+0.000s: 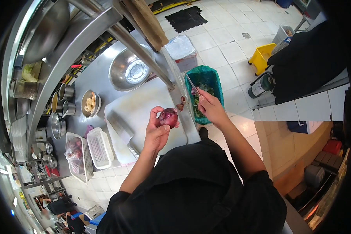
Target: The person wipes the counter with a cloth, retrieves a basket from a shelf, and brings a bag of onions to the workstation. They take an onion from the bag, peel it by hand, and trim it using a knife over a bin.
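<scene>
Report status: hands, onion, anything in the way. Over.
Left hand gripping red onion. Right hand holding small knife over green-lined bin. Cleaver lying on white cutting board. No obstruction visible between onion and knife.

A red onion (pixel 168 116) is sitting in the left hand (pixel 156 130), held between the fingers and thumb above the white cutting board (pixel 144 97). It is looking round and whole, and its dark purple-red surface is shining. A small knife (pixel 192 84) is extending from the right hand (pixel 211 107) over the green-lined bin (pixel 201 68); its narrow metal blade is pointing away from the person, slanting leftward, while the hand is hiding most of its handle.
</scene>
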`<state>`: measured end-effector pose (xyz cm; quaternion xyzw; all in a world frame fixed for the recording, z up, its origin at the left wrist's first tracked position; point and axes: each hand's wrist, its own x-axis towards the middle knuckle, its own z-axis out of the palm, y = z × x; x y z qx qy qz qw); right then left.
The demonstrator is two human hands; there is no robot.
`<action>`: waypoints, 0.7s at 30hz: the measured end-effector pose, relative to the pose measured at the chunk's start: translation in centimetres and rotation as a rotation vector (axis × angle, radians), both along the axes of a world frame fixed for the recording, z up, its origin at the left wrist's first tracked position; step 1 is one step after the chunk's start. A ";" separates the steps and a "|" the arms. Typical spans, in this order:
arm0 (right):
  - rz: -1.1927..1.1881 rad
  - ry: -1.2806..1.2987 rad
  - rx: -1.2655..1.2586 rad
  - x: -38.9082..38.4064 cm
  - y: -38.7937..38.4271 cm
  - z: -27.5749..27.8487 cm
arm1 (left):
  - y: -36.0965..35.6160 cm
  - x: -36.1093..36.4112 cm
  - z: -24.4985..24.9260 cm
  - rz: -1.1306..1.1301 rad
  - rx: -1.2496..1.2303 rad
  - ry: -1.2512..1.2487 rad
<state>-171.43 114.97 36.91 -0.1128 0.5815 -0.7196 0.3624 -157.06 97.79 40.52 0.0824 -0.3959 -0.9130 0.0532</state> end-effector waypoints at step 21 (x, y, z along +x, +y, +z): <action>-0.013 0.185 0.230 -3.5 0.7 -9.7 | -0.4 -0.6 -1.9 0.076 -0.015 -0.139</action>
